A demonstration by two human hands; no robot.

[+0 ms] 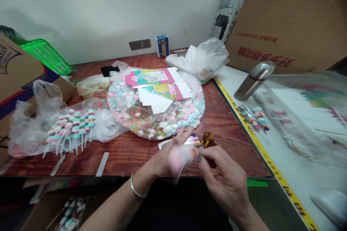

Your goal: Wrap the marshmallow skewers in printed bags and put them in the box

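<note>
One blurred, wrapped pastel candy (pixel 179 159) lies before our left hand (pixel 165 156), whose grip we cannot tell, its far end pinched by our right hand (pixel 226 175).

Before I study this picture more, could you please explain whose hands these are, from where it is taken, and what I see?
There is no machine: these are a person's bare hands, seen by a camera worn on the head, looking forward and down. The right hand pinches one end of a pink-and-white item; blur hides its details. The left hand, below whose palm a bangle shows, is close behind it; whether it grips is unclear. On the wooden table lie pastel sweets in a round spread, with printed cartons on top, and sweets on sticks at left.
</note>
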